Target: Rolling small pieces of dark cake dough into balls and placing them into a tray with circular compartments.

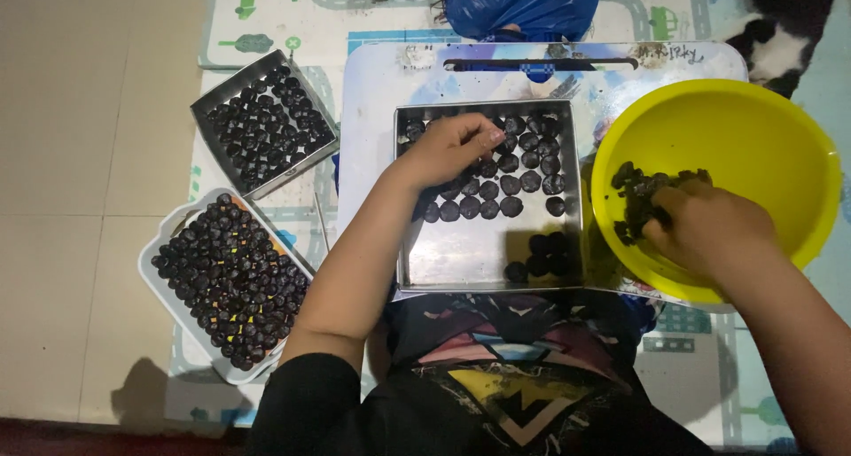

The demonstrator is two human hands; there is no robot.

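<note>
A square metal tray (470, 261) lies in front of me on a small white lap table (372, 93), partly filled with rows of dark round balls (523, 168). My left hand (448, 148) rests over the tray's upper left part, fingertips pinched on one dark ball among the rows. My right hand (705, 226) reaches into a yellow bowl (753, 119) at the right and grips a lump of the dark mixture (638, 194) inside it. A few more balls (545, 252) sit at the tray's lower right.
Two full trays of dark balls lie at the left: a metal one (264, 124) farther away and a white one (226, 279) nearer. A blue plastic bag (523, 4) lies beyond the table. A black-and-white animal (780, 31) is at the top right. A play mat covers the floor.
</note>
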